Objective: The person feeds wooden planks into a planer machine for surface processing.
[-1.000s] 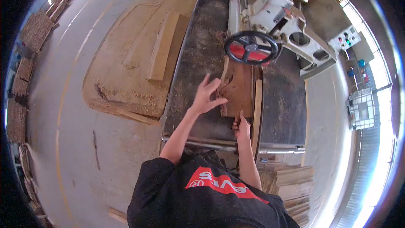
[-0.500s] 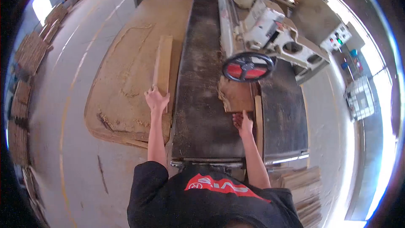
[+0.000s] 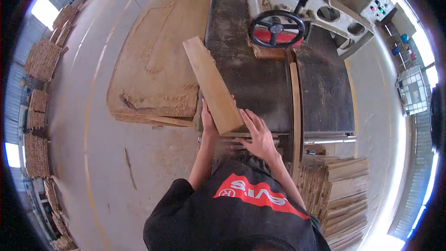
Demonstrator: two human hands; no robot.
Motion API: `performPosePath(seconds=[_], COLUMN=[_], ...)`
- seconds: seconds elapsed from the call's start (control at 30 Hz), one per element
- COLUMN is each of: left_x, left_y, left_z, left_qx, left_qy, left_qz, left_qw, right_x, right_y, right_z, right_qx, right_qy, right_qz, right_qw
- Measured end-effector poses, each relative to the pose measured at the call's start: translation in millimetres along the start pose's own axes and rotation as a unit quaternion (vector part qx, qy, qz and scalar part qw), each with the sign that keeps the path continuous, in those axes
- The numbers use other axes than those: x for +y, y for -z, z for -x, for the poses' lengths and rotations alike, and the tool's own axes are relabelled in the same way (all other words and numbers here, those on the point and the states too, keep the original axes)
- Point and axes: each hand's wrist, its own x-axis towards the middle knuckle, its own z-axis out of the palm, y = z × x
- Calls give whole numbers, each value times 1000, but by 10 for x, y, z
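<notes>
My left hand (image 3: 208,118) grips the near end of the long wooden block (image 3: 213,85), its fingers mostly hidden behind the wood, while my right hand (image 3: 259,135) lies open against the other side. The block slants over the dark counter's (image 3: 253,81) left edge; beneath the wheel (image 3: 276,29), a brown board (image 3: 269,53) is mostly hidden.
</notes>
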Motion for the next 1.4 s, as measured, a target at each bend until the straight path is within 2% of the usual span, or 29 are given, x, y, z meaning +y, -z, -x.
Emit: performPosePath(seconds=[0.1, 0.17, 0.2, 0.3, 0.4, 0.5, 0.53, 0.63, 0.67, 0.73, 0.77, 0.8, 0.83, 0.9, 0.93, 1.03, 1.13, 1.23, 1.27, 1.3, 1.4], left_x=[-297, -494, -578, -862, -1223, -1203, -1265, -1316, -1274, -1317, -1352, -1356, -1397, -1557, -1568, -1668, -1844, -1898, -1909, -1919, -1902], left_y=[-242, -339, -366, -315, 189, -225, -289, -355, -401, -410, -429, -534, -497, -308, -310, -352, -323, -378, -388, -402, -378], left_z=[248, 399, 470, 694, 807, 1159, 1235, 1368, 1434, 1469, 1486, 1491, 1467, 1372, 1333, 1239, 1099, 986, 967, 924, 655], left_qx=[-37, -13, -1, 20, 116, 133, 115, 11, -18, -43, -55, -80, -95, -124, -143, -173, -186, -190, -187, -183, -187], left_qy=[32, 29, 27, 6, -22, 73, 59, -13, 25, -14, -34, -42, -57, -88, -69, -87, -97, -121, -132, -143, -143], left_qz=[56, 33, 20, -27, -208, -449, -401, -596, -607, -661, -685, -666, -699, -760, -762, -831, -853, -860, -858, -857, -881], left_qw=[997, 999, 999, 999, 971, 881, 907, 803, 794, 749, 725, 741, 706, 632, 628, 521, 478, 458, 460, 461, 410], right_x=[111, 186, 177, 215, 291, 255, 261, 306, 372, 504, 529, 543, 559, 710, 718, 842, 1114, 1237, 1296, 1255, 1075], right_y=[10, -7, -6, 27, -73, -123, -119, -68, -144, -330, -371, -385, -405, -475, -470, -693, -891, -1089, -1182, -1137, -1001], right_z=[329, 552, 635, 1005, 1409, 1700, 1768, 1908, 1979, 2127, 2196, 2209, 2212, 2287, 2308, 2401, 2506, 2553, 2538, 2450, 2051], right_qx=[49, 58, 94, 74, 37, -61, -63, -162, -132, -64, -56, -51, -46, -30, -23, 38, 50, 45, 61, 74, 125], right_qy=[-10, -46, -47, -77, -116, -231, -245, -364, -376, -376, -397, -413, -425, -429, -435, -434, -418, -412, -397, -425, -501], right_qz=[19, 1, 6, 17, 23, -61, -104, -162, -287, -521, -573, -621, -668, -689, -698, -731, -751, -713, -723, -700, -625], right_qw=[999, 997, 994, 994, 992, 969, 962, 903, 871, 764, 715, 664, 610, 584, 568, 524, 509, 566, 562, 569, 586])
